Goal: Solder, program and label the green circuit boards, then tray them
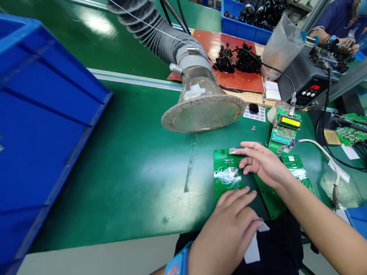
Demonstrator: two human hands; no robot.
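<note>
Our green board (226,173) lies at four o'clock in view — our right hand (266,165), fingers loosely spread, touches its twelve-o'clock label (232,151); our left hand (231,227) pinches white paper (252,251).

circuit board (227,173) lies right of bin (48,130)

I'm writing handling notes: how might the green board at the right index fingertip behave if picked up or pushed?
The green board is probably stiff, since it lies flat with straight edges. It looks thin, so likely light. Its glossy, glaring face may feel slippery.
</note>
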